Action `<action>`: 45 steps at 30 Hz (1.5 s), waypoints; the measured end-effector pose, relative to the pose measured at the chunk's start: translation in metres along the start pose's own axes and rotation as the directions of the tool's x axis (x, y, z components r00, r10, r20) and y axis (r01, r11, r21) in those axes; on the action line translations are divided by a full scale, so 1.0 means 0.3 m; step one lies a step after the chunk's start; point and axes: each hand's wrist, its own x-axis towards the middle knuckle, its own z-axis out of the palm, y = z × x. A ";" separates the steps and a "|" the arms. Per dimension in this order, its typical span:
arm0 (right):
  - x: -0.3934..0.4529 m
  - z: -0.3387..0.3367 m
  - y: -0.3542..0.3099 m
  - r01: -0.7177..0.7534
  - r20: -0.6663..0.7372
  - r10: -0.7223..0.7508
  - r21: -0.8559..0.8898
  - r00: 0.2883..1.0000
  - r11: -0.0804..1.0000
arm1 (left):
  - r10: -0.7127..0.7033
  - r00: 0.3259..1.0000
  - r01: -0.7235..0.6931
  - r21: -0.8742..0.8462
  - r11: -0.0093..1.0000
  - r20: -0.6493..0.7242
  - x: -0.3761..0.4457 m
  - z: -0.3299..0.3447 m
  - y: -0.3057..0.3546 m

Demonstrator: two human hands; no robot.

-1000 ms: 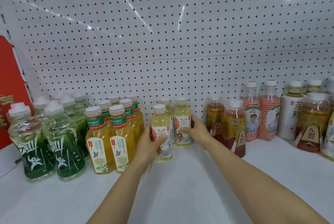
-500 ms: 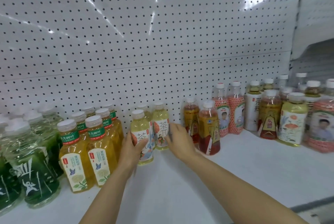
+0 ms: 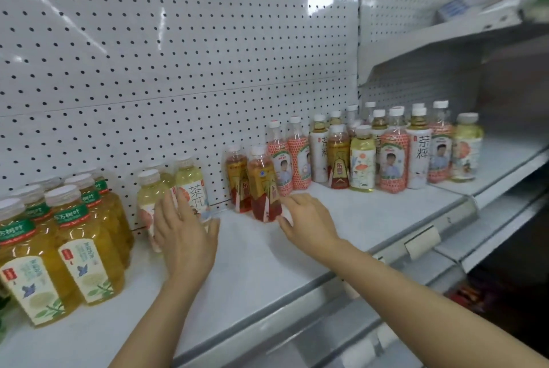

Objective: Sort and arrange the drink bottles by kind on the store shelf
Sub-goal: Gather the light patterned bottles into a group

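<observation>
Standing on the white shelf against the pegboard, the pale yellow tea bottles form a small cluster at about 9 o'clock from the picture's middle; your left hand is spread open, fingers splayed, its palm just in front of the nearest of them, and whether it touches the label I cannot tell; your right hand lies at about 3 o'clock from the left one, fingers loosely extended and gripping nothing, its fingertips just beside the base of the front amber bottle; a second amber bottle stands behind that one, nearer the pegboard; at 8 o'clock, near the left edge, the golden bottles with green neck bands stand in rows running back to the wall; at 2 o'clock a mixed group crowds together, with red-patterned bottles bearing a portrait label, white-labelled ones and more pale and amber ones among them; beyond that, at 1 o'clock, an upper shelf juts out over a darker bay.
</observation>
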 end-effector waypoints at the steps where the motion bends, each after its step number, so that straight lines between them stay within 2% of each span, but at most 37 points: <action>1: -0.017 -0.022 0.040 -0.026 -0.002 0.026 -0.019 1.000 0.999 | 0.043 0.999 -0.043 0.007 0.999 0.019 -0.016 0.004 0.032; 4: -0.067 -0.078 0.156 -0.104 0.013 0.105 -0.059 0.994 0.993 | 0.109 0.990 -0.108 -0.023 0.994 0.094 -0.055 0.037 0.139; 8: -0.134 -0.151 0.327 -0.188 0.025 0.191 -0.080 0.981 0.979 | 0.175 0.978 -0.162 -0.107 0.981 0.116 -0.075 0.104 0.328; 16: -0.251 -0.323 0.720 -0.271 0.012 0.277 -0.170 0.961 0.947 | 0.200 0.940 -0.135 -0.236 0.962 0.278 -0.135 0.330 0.764; 23: -0.299 -0.397 0.979 -0.298 0.005 0.307 -0.227 0.952 0.927 | 0.166 0.919 -0.070 -0.268 0.961 0.357 -0.081 0.515 1.008; 29: -0.285 -0.417 1.144 -0.317 -0.034 0.318 -0.230 0.948 0.920 | 0.104 0.961 -0.004 -0.361 0.933 0.258 0.094 0.630 1.151; 32: -0.288 -0.409 1.207 -0.357 -0.074 0.350 -0.232 0.934 0.905 | 0.116 0.978 -0.038 -0.401 0.915 0.172 0.170 0.672 1.188; 37: -0.247 -0.401 1.314 -0.459 -0.177 0.432 -0.159 0.884 0.874 | 0.088 0.970 -0.020 -0.291 0.957 0.225 0.266 0.751 1.216; 40: -0.200 -0.390 1.360 -0.552 -0.278 0.518 -0.054 0.809 0.832 | 0.108 0.979 -0.064 -0.239 0.969 0.175 0.276 0.780 1.212; 43: -0.165 -0.361 1.401 -0.615 -0.320 0.606 0.087 0.728 0.784 | 0.141 0.968 -0.084 -0.258 0.962 0.208 0.283 0.743 1.208; 45: -0.147 -0.346 1.432 -0.626 -0.325 0.656 0.206 0.682 0.752 | 0.212 0.930 -0.084 -0.386 0.919 0.300 0.278 0.692 1.203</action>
